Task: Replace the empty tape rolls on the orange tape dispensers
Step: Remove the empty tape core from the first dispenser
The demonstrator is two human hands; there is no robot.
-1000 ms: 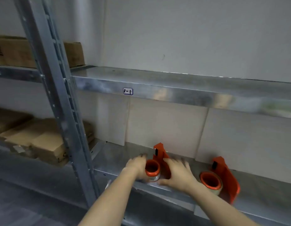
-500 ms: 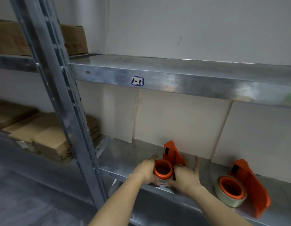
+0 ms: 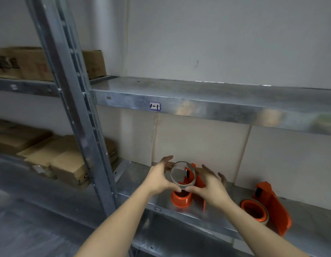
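Observation:
Two orange tape dispensers lie on the lower metal shelf (image 3: 135, 180). The near dispenser (image 3: 181, 200) shows its bare orange hub. Just above that hub I hold an empty brown cardboard tape roll (image 3: 183, 174), a thin ring, between both hands. My left hand (image 3: 160, 178) grips its left side and my right hand (image 3: 210, 186) grips its right side, fingers partly spread. The second dispenser (image 3: 268, 206) lies to the right with a thin tape roll (image 3: 254, 212) around its hub.
A slanted metal upright (image 3: 77, 112) stands on the left. An upper shelf (image 3: 207, 101) with a small label overhangs the dispensers. Cardboard boxes (image 3: 55, 160) fill the left bay, with more boxes (image 3: 31, 64) above. Beige panels back the shelf.
The cardboard ring has come up off the near dispenser's hub, lifted by both hands. The hub now stands bare. The camera view has also shifted slightly.

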